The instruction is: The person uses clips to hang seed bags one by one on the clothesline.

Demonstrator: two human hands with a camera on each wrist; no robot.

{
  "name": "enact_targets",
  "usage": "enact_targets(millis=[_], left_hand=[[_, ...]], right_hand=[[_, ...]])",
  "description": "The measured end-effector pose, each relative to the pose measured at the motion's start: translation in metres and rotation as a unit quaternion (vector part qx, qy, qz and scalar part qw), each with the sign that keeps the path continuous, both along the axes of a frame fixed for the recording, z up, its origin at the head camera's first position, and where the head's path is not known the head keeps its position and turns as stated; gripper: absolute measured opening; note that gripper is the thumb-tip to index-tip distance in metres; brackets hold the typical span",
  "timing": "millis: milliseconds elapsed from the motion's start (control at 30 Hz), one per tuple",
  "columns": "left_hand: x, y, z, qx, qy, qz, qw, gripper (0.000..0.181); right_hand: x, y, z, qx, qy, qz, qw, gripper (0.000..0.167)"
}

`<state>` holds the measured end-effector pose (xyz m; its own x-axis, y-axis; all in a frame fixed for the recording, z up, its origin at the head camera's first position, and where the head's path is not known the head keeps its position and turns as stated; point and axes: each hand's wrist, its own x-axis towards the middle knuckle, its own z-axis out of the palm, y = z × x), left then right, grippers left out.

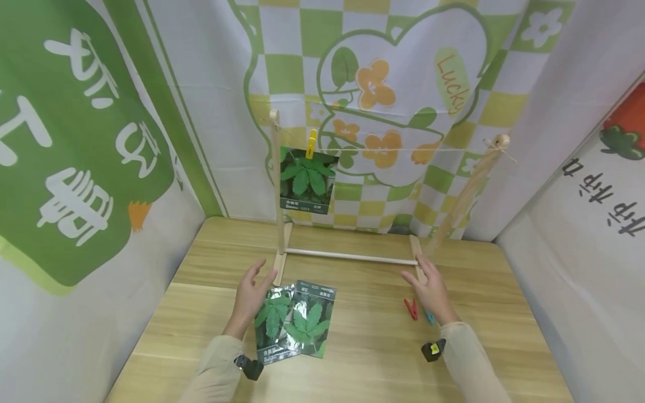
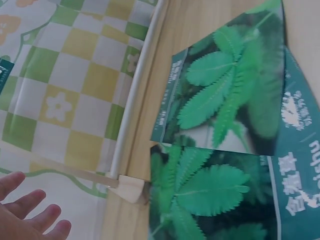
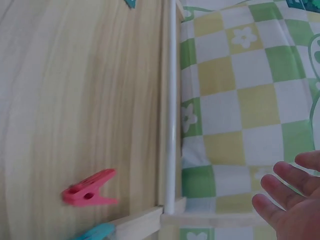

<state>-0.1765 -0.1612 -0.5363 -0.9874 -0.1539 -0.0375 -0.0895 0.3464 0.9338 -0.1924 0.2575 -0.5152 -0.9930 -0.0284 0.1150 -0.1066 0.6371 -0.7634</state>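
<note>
My left hand is held with spread fingers near the foot of a wooden rack's left post, beside two overlapping leaf-picture cards. The left wrist view shows these cards close up. My right hand is near the foot of the right post, fingers extended and holding nothing. From the string between the posts hangs another leaf-picture card, gripped by a yellow clothespin. A red clothespin and a blue clothespin, partly covered by my right hand, lie on the table.
A white rod joins the rack's two feet low over the wooden table. Behind the rack hangs a checked curtain, with printed cloth walls at the left and right. Each wrist carries a small black camera.
</note>
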Motion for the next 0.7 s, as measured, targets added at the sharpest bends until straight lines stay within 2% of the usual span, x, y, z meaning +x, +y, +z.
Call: enact_targets(millis=[233, 433, 700], left_hand=[[0.001, -0.002, -0.012, -0.004, -0.005, 0.003, 1.0, 0.066], [0.004, -0.004, -0.02, -0.013, -0.025, 0.006, 0.9996, 0.068], [0.01, -0.005, -0.028, -0.035, -0.041, 0.013, 0.9985, 0.068]], right_hand=[[0.003, 0.011, -0.01, 0.003, -0.024, -0.005, 0.9997, 0.074], [0.008, 0.02, -0.018, 0.005, -0.031, -0.013, 0.9994, 0.073], [0.01, 0.028, -0.028, 0.013, -0.063, -0.026, 0.9976, 0.08]])
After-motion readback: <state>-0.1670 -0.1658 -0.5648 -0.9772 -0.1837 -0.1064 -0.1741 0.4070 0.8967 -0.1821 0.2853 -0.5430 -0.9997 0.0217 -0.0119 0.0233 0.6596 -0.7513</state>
